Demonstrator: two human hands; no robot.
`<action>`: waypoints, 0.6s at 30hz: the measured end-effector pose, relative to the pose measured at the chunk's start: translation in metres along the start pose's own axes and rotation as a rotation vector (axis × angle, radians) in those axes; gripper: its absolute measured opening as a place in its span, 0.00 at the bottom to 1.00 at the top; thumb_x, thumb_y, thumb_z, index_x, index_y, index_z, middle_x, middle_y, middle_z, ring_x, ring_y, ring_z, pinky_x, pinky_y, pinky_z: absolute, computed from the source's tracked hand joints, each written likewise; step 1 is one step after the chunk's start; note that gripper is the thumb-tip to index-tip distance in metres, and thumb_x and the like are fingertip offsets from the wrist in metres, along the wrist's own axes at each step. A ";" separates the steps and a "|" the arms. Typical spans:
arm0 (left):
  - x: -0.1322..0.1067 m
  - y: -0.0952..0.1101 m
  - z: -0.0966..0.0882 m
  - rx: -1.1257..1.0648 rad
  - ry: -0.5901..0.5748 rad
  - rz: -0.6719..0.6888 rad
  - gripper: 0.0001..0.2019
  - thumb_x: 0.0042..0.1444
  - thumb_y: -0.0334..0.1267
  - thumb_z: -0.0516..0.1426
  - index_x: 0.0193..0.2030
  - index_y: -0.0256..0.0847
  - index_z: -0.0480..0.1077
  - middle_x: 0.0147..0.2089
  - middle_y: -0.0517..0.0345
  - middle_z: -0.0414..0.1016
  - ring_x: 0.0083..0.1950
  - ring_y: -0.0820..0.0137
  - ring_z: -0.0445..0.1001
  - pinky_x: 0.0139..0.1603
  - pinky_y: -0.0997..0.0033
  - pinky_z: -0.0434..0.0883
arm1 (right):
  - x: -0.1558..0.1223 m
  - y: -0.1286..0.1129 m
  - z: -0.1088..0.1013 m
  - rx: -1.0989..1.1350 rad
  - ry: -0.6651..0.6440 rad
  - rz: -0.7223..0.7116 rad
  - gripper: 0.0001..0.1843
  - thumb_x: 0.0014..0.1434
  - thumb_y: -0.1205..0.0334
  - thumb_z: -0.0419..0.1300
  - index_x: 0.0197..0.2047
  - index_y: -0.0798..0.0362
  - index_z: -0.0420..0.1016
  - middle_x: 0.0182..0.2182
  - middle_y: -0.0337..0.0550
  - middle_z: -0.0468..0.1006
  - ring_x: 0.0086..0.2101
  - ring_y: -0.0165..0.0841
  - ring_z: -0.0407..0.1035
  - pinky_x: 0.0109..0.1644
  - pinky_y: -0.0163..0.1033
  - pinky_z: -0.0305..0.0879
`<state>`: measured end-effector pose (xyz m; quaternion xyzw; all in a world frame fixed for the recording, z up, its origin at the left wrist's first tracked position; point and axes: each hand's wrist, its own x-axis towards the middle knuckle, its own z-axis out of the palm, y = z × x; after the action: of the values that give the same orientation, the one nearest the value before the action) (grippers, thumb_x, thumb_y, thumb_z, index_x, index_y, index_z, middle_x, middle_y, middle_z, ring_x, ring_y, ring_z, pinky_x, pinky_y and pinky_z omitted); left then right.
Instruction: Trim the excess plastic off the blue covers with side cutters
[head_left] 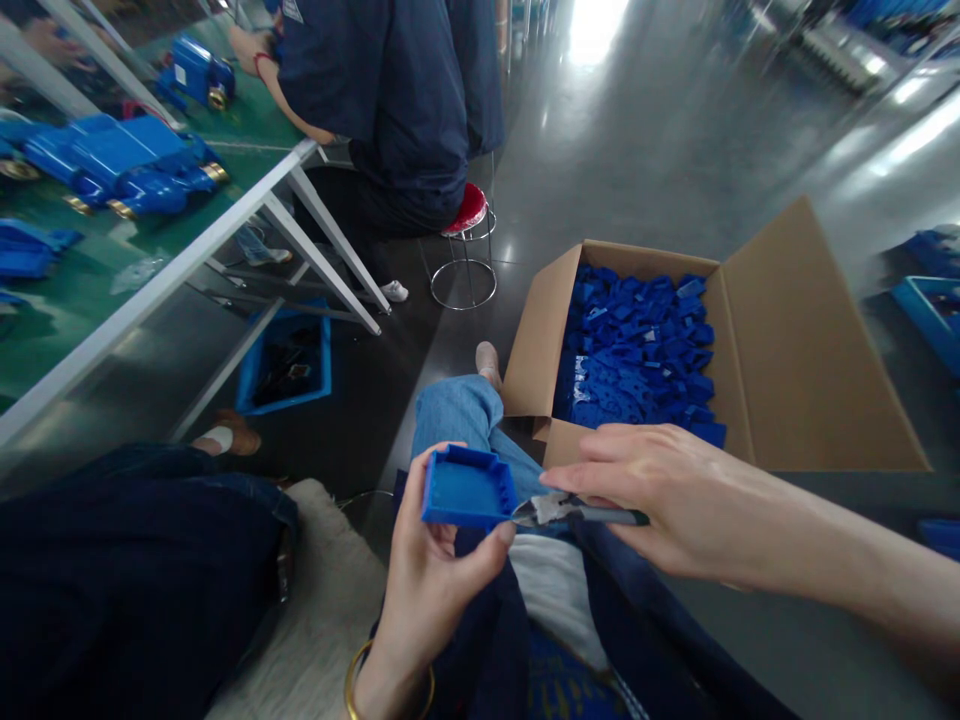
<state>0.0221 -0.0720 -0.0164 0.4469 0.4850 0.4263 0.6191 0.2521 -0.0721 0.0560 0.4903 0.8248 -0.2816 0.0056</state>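
My left hand (442, 570) grips a shallow blue plastic cover (469, 486), its hollow side turned up towards me. Wrapped round a pair of cutting pliers (559, 510) is my right hand (637, 490). The jaws of the pliers meet the cover's lower right corner, close to my left thumb; whether they bite on the plastic I cannot tell. Both hands are above my lap. Beyond my right hand a cardboard box (536, 335) on the floor holds a heap of similar blue plastic parts (645, 350).
On the left, a green-topped workbench (247, 130) carries blue metal-fitted bodies (127, 160). A co-worker (405, 100) sits there on a red stool (469, 212). Beneath the bench lies a blue crate (326, 360). Another person (135, 590) sits close at my left. The box's flap (810, 350) sticks out rightward.
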 end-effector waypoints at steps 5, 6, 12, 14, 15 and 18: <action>0.001 -0.004 -0.001 -0.052 0.026 0.003 0.29 0.48 0.35 0.71 0.55 0.44 0.65 0.43 0.61 0.77 0.40 0.71 0.79 0.44 0.74 0.77 | 0.001 -0.008 0.009 -0.076 0.055 0.015 0.16 0.62 0.70 0.59 0.52 0.49 0.78 0.35 0.43 0.76 0.38 0.39 0.71 0.39 0.41 0.65; 0.001 -0.006 0.000 -0.060 0.041 0.000 0.29 0.48 0.34 0.71 0.55 0.44 0.65 0.42 0.62 0.77 0.39 0.71 0.79 0.44 0.74 0.77 | 0.000 -0.010 0.014 -0.106 0.089 0.016 0.17 0.61 0.70 0.59 0.53 0.50 0.78 0.35 0.44 0.76 0.37 0.39 0.72 0.38 0.42 0.65; 0.003 -0.009 0.001 -0.106 0.166 -0.046 0.19 0.49 0.37 0.71 0.44 0.42 0.69 0.39 0.61 0.79 0.41 0.70 0.79 0.48 0.71 0.76 | 0.002 -0.020 0.043 -0.425 0.496 -0.026 0.22 0.61 0.75 0.56 0.57 0.58 0.76 0.32 0.46 0.74 0.34 0.41 0.68 0.34 0.44 0.62; 0.002 -0.009 0.001 -0.143 0.158 -0.092 0.19 0.49 0.39 0.71 0.44 0.40 0.71 0.40 0.58 0.81 0.42 0.68 0.79 0.50 0.69 0.75 | 0.005 -0.018 0.047 -0.475 0.582 -0.077 0.20 0.63 0.73 0.55 0.57 0.57 0.76 0.30 0.45 0.74 0.32 0.40 0.66 0.34 0.44 0.60; 0.002 -0.008 0.001 -0.166 0.139 -0.115 0.20 0.49 0.40 0.71 0.46 0.39 0.72 0.42 0.55 0.81 0.44 0.67 0.80 0.52 0.67 0.75 | 0.006 -0.016 0.049 -0.480 0.612 -0.118 0.20 0.64 0.73 0.55 0.57 0.57 0.76 0.29 0.44 0.73 0.32 0.39 0.65 0.34 0.44 0.60; 0.003 -0.009 0.001 -0.218 0.094 -0.155 0.23 0.49 0.41 0.71 0.50 0.37 0.73 0.49 0.49 0.82 0.50 0.62 0.79 0.58 0.60 0.72 | 0.013 -0.008 0.053 -0.287 0.680 -0.217 0.19 0.66 0.71 0.54 0.59 0.54 0.74 0.31 0.43 0.76 0.33 0.37 0.65 0.37 0.41 0.63</action>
<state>0.0241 -0.0710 -0.0256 0.3174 0.4975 0.4479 0.6717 0.2243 -0.0895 0.0112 0.4600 0.8575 0.0165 -0.2296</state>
